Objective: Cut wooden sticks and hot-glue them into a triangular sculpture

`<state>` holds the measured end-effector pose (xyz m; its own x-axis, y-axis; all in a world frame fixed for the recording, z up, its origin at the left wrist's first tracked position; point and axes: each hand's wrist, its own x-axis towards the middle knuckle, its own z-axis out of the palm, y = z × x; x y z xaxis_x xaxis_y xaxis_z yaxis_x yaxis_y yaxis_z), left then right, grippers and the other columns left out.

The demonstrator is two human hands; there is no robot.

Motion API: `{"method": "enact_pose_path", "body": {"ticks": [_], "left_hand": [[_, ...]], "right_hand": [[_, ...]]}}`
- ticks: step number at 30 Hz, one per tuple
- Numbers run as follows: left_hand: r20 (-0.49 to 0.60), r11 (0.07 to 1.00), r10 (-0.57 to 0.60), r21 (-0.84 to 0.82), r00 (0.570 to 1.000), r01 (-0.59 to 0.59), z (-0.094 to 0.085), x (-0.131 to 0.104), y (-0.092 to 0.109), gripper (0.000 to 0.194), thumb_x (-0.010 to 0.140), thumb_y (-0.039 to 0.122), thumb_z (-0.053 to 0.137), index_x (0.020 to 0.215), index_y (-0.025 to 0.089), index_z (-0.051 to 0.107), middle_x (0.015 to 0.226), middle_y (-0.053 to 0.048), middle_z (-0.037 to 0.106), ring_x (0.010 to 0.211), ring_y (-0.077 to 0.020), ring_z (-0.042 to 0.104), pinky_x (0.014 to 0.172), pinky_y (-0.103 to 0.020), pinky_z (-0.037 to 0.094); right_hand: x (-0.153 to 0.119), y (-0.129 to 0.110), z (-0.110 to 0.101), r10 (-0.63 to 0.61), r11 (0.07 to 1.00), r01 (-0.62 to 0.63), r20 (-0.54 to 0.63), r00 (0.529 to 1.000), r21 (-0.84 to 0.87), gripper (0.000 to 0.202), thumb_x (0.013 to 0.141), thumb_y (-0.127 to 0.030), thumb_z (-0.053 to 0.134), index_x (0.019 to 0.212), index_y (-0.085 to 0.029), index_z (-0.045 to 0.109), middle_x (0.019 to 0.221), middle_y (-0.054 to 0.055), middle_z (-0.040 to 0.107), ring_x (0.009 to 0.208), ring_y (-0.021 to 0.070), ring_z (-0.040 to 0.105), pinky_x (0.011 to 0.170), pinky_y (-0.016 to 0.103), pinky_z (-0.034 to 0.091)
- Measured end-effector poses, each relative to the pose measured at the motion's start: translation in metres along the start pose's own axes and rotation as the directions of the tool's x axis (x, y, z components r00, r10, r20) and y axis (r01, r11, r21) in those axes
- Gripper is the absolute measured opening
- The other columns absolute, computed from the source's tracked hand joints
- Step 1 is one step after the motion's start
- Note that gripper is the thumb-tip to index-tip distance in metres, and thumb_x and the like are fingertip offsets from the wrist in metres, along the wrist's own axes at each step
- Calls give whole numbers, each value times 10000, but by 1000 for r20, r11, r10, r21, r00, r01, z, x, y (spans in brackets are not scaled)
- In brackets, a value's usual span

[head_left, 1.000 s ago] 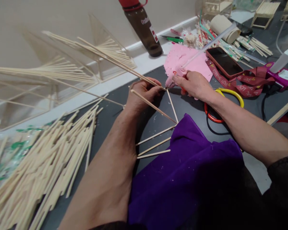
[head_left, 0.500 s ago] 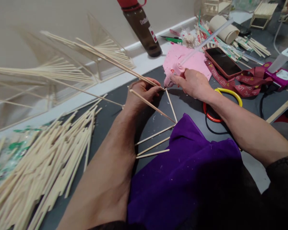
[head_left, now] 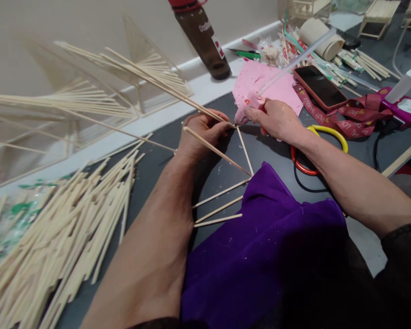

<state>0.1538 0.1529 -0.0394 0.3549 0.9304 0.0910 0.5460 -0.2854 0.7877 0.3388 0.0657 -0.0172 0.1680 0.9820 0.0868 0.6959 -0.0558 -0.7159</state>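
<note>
My left hand (head_left: 202, 132) pinches the end of some long thin wooden sticks (head_left: 164, 90), which slant up to the left. Around a pink glue gun (head_left: 248, 109) my right hand (head_left: 281, 119) is closed, and the gun's nozzle touches or nearly touches the stick ends beside my left fingertips. A clear glue stick (head_left: 294, 61) juts from the back of the gun. From the same corner another stick (head_left: 245, 151) runs down to meet a second one (head_left: 217, 151) near a purple cloth (head_left: 253, 246).
Many loose sticks (head_left: 71, 224) lie at the left. A bottle (head_left: 205, 45) stands by the wall. A phone (head_left: 320, 87), a red strap (head_left: 329, 119), scissors with red and yellow handles (head_left: 344, 141) and pink paper (head_left: 284, 91) lie at the right.
The near ends of the held sticks stay at the nozzle, while their far ends show a slight shift and spread. Both hands keep nearly the same place and hold.
</note>
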Motion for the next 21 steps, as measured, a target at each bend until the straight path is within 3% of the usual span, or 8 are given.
{"method": "enact_pose_path", "body": {"ticks": [6, 11, 15, 18, 21], "left_hand": [[7, 1000, 10, 2, 1000, -10, 0, 2, -1, 111, 783, 176, 675, 882, 126, 675, 622, 27, 604, 583, -104, 542, 584, -235, 416], [-8, 1000, 3, -13, 1000, -3, 1, 3, -3, 127, 755, 180, 676, 876, 141, 673, 645, 24, 622, 602, -116, 555, 602, -241, 439], [-11, 1000, -12, 8, 1000, 12, 1, 4, -7, 165, 749, 249, 686, 883, 153, 687, 654, 14, 631, 622, -134, 584, 584, -241, 444], [-11, 999, -9, 34, 1000, 9, 0, 7, -11, 192, 742, 293, 681, 887, 168, 700, 672, -1, 654, 633, -156, 612, 569, -251, 463], [-6, 999, 18, 45, 1000, -18, 0, 9, -16, 211, 731, 320, 680, 888, 183, 709, 681, -9, 666, 631, -165, 623, 568, -260, 474]], "right_hand": [[1, -4, -2, 37, 991, -39, -21, 999, -125, 447, 1000, -488, 480, 1030, -113, 721, 895, 102, 739, 998, 248, 703, 896, 362, 508], [-1, 2, -3, 47, 997, -49, 25, 999, 64, 442, 1008, -482, 474, 925, -120, 715, 704, 59, 696, 692, 155, 673, 689, 249, 515], [0, 6, -3, 71, 970, -83, 59, 996, 227, 450, 1010, -522, 455, 959, -150, 703, 672, 25, 675, 538, 115, 591, 538, 207, 472], [4, 8, -3, 108, 961, -113, 31, 994, 254, 427, 991, -526, 487, 979, -149, 687, 712, 27, 689, 536, 110, 588, 539, 213, 478], [9, 12, -6, 146, 977, -134, -59, 988, 166, 365, 947, -488, 565, 939, -141, 677, 737, 30, 691, 619, 130, 635, 621, 238, 509]]}}
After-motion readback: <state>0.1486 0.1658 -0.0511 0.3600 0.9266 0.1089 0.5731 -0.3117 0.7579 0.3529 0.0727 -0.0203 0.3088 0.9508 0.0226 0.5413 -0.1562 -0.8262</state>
